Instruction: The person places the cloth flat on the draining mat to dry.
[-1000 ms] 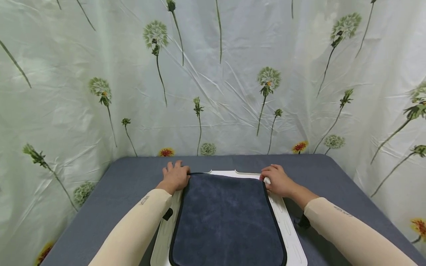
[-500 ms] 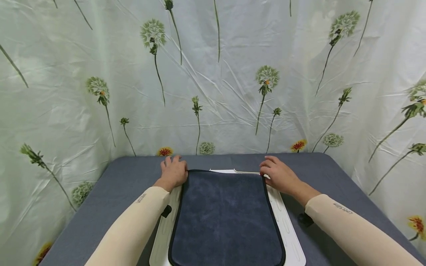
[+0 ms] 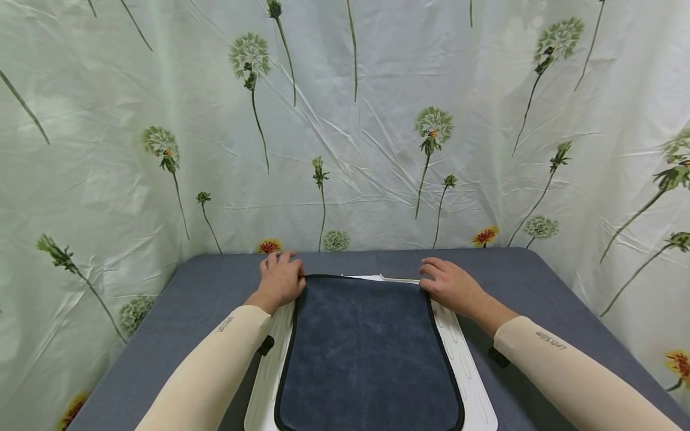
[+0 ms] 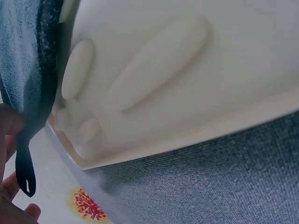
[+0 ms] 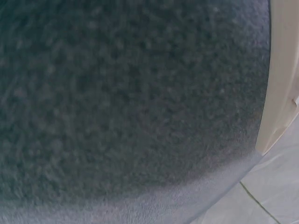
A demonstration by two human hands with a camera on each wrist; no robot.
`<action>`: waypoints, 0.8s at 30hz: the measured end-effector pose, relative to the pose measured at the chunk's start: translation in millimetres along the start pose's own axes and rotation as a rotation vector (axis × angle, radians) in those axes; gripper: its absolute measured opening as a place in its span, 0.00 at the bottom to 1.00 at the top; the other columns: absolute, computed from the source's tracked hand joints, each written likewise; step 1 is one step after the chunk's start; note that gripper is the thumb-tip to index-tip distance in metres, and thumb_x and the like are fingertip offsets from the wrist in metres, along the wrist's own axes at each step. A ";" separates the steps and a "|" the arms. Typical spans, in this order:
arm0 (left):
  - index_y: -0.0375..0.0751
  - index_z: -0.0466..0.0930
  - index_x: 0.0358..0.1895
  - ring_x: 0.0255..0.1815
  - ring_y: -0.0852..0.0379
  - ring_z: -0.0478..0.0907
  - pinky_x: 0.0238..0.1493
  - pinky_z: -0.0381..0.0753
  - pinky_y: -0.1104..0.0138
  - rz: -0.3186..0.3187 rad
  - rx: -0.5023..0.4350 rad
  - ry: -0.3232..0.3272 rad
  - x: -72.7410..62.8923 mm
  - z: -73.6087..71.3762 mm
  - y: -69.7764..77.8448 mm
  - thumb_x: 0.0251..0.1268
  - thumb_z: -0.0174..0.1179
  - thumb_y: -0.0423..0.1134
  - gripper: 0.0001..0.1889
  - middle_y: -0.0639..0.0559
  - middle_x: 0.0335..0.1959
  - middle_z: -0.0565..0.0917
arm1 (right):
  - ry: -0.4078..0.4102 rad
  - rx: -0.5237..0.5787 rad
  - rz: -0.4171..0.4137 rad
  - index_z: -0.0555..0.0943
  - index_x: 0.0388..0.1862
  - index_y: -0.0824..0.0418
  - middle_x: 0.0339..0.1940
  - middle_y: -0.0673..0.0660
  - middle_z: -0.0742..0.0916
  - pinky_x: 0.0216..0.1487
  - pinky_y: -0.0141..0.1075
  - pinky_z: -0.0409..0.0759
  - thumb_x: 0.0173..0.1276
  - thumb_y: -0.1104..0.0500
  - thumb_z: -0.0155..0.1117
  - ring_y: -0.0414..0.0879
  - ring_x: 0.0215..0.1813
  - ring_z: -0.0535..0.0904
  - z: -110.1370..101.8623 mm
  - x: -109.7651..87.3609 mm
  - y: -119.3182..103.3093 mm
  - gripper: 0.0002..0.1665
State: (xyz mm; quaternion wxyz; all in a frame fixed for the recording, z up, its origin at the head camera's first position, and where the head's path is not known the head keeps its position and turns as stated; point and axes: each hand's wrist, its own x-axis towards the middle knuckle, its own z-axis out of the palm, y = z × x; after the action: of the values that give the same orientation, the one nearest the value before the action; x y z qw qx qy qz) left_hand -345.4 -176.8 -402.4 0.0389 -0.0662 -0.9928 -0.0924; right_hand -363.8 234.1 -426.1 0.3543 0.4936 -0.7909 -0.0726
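Observation:
A dark blue towel with black edging is spread over a white board, whose sides show beyond it. My left hand pinches the towel's far left corner. In the left wrist view, the fingers grip that corner of the towel, and a black hanging loop dangles below them. My right hand holds the far right corner between thumb and fingers. The towel's far edge stretches between both hands. In the right wrist view, the right hand is out of sight.
The white board has raised oval bumps and a low rim. It lies on a grey cloth-covered table. A white curtain printed with dandelions hangs behind the table.
The towel's far edge has moved slightly forward and up, covering more of the board's far end. The right fingers have settled on the right corner. Little differs over the last half second.

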 end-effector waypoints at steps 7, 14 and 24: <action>0.47 0.84 0.40 0.77 0.29 0.54 0.73 0.54 0.33 -0.001 0.016 -0.015 -1.3 2.6 -0.3 0.72 0.61 0.43 0.06 0.40 0.75 0.68 | -0.179 0.123 0.126 0.86 0.31 0.51 0.47 0.58 0.88 0.53 0.49 0.85 0.61 0.64 0.76 0.58 0.57 0.82 -4.3 0.9 -10.7 0.08; 0.48 0.84 0.43 0.77 0.29 0.54 0.73 0.55 0.33 -0.010 0.026 -0.046 -1.4 5.7 -1.5 0.73 0.60 0.44 0.06 0.41 0.75 0.68 | -0.378 0.428 0.606 0.88 0.39 0.57 0.52 0.63 0.87 0.70 0.63 0.67 0.73 0.60 0.65 0.66 0.64 0.76 -14.8 17.9 -19.0 0.06; 0.49 0.86 0.47 0.78 0.30 0.54 0.74 0.54 0.34 -0.028 0.029 -0.088 -3.5 8.1 0.3 0.75 0.60 0.44 0.08 0.42 0.75 0.68 | -0.580 0.442 0.680 0.88 0.31 0.54 0.45 0.57 0.91 0.74 0.67 0.58 0.69 0.51 0.70 0.62 0.65 0.78 -8.9 39.1 -21.4 0.10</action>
State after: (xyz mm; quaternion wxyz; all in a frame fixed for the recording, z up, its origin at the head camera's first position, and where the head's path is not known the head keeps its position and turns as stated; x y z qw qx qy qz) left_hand -342.5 -175.4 -410.5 -0.0049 -0.0559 -0.9955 -0.0757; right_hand -352.8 192.9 -410.3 0.0106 0.2305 -0.9695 0.0821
